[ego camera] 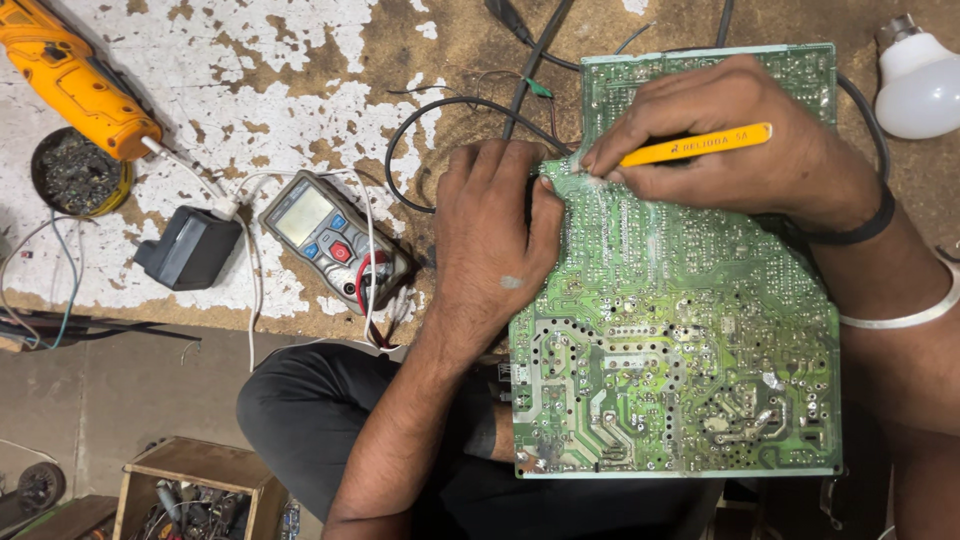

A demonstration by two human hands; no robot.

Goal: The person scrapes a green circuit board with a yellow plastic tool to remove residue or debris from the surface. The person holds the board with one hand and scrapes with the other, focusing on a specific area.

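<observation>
One green circuit board (680, 320), solder side up, is lying at the bench's 4 o'clock edge, overhanging the lap. The left hand (495, 240) is gripping its left edge, thumb pressing on top, fingers hidden underneath. The right hand (730, 140) is pinching one yellow pencil-shaped tool (700, 145); its tip is hidden behind the fingers. At 9 o'clock, one grey multimeter (330, 240) is resting on chipped white paint. One white bulb (915, 85) is sitting at 2 o'clock.

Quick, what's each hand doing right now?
Left hand: pressed on the green circuit board's edge, fingers curled.
Right hand: closed on a yellow tool.
</observation>
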